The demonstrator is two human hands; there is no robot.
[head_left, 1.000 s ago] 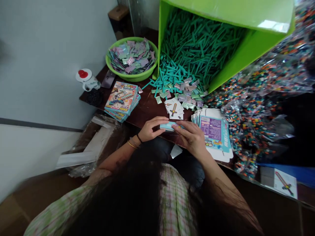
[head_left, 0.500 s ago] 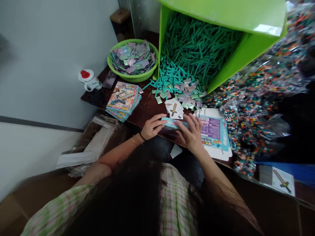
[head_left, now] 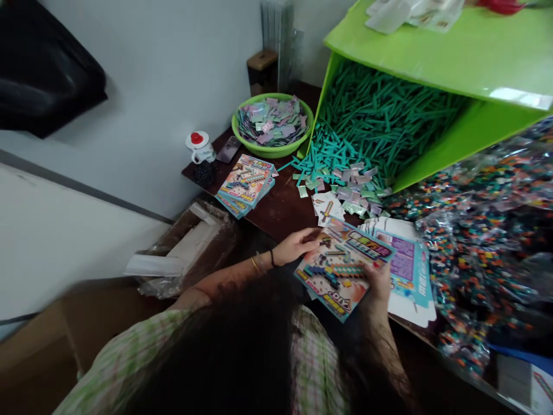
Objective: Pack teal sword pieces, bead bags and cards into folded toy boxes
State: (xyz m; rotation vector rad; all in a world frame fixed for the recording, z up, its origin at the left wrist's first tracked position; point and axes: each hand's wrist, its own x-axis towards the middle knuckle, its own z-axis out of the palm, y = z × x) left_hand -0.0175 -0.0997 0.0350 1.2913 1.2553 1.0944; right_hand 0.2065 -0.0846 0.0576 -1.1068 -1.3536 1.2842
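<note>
Both my hands hold a flat colourful toy box (head_left: 343, 268) with a pixel-sword picture, its printed face up, above the table's near edge. My left hand (head_left: 297, 246) grips its upper left edge, fingers closed on it. My right hand (head_left: 378, 281) holds its right side from underneath, thumb on top. Just right of the box lies a stack of unfolded flat box blanks (head_left: 408, 271). Small sword cards (head_left: 327, 208) lie on the dark table (head_left: 280, 207) beyond my hands.
A pile of finished boxes (head_left: 245, 184) sits at the left. Behind it are a green bowl of foil packets (head_left: 272, 122), a white cup with a red lid (head_left: 199, 147) and a phone (head_left: 227, 149). A tipped green bin (head_left: 453, 63) spills teal sticks (head_left: 371, 124). Bags of coloured beads (head_left: 484, 230) fill the right.
The box was edge-on between my fingers; now it is turned with its printed face up and held lower, nearer my body. The camera has swung left and up.
</note>
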